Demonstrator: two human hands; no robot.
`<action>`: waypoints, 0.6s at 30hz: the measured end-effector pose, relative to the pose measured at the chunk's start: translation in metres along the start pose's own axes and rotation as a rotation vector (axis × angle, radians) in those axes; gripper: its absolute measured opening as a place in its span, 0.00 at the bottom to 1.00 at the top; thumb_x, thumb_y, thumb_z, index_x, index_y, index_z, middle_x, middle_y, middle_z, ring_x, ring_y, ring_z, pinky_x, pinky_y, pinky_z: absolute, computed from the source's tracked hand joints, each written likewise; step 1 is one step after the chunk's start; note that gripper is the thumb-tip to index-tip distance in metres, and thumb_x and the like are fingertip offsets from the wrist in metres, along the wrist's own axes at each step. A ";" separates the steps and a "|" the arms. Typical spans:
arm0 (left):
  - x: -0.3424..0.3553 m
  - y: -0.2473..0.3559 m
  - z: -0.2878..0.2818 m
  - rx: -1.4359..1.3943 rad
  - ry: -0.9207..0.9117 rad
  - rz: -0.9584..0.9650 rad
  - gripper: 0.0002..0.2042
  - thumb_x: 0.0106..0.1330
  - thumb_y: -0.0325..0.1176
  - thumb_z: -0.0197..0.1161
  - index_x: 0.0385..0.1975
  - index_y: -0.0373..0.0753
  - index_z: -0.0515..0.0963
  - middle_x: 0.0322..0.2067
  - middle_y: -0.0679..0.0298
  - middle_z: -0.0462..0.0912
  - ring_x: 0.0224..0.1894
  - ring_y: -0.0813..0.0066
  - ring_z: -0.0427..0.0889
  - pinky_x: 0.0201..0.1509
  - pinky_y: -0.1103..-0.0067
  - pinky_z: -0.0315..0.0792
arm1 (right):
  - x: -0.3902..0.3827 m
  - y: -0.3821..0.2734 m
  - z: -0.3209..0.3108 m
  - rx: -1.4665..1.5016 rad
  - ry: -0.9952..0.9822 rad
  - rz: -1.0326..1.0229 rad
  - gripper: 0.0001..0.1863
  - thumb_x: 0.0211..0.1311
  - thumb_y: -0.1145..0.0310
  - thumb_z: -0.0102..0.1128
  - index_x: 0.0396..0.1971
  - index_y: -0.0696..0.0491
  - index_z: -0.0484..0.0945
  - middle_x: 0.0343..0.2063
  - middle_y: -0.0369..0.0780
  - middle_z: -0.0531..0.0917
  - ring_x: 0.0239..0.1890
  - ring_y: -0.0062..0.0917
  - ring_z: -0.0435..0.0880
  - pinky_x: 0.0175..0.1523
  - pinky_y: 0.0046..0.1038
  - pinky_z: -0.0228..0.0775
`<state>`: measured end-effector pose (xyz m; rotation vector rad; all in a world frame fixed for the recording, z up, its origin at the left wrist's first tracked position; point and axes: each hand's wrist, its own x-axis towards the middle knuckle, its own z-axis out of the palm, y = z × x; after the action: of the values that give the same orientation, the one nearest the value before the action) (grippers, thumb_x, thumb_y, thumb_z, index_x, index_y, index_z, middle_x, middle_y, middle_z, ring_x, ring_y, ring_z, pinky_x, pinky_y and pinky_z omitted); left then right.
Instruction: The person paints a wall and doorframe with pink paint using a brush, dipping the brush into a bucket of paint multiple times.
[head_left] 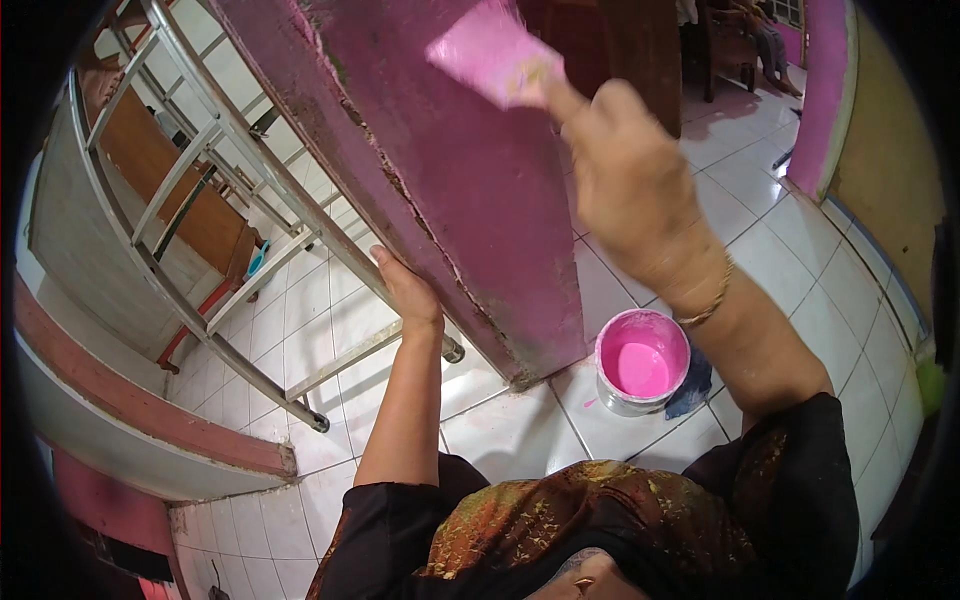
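Observation:
In my right hand [630,180] is a wide paintbrush [485,50] coated in pink, its handle wrapped by my fingers. Brush and hand are slightly blurred, held in front of the upper part of a dark pink wall panel [490,230]. A cracked, rough seam runs down this panel near its left edge. My left hand [410,295] rests against that left edge, thumb stretched upward; its other fingers are mostly hidden. Below my right forearm, a white paint bucket [625,407] stands on the floor with bright pink paint [640,368] inside.
A metal ladder [235,130] stands close on the left, beside my left hand. A dark blue cloth-like thing [690,388] lies behind the bucket on the white tiled floor [520,430]. A curved low wall [150,420] borders the left. A seated person's legs [775,60] show far right.

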<state>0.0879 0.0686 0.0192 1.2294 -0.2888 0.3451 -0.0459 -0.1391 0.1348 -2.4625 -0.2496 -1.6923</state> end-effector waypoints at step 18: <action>-0.001 -0.002 -0.008 0.032 -0.087 0.003 0.31 0.73 0.54 0.27 0.60 0.32 0.60 0.58 0.53 0.65 0.60 0.63 0.64 0.65 0.72 0.55 | 0.034 -0.063 -0.012 0.126 0.078 -0.110 0.24 0.51 0.81 0.55 0.52 0.62 0.70 0.25 0.45 0.70 0.25 0.38 0.75 0.28 0.33 0.69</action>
<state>0.0876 0.0758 0.0141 1.2773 -0.3613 0.3005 -0.0585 -0.0786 0.1725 -2.3266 -0.4746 -1.7525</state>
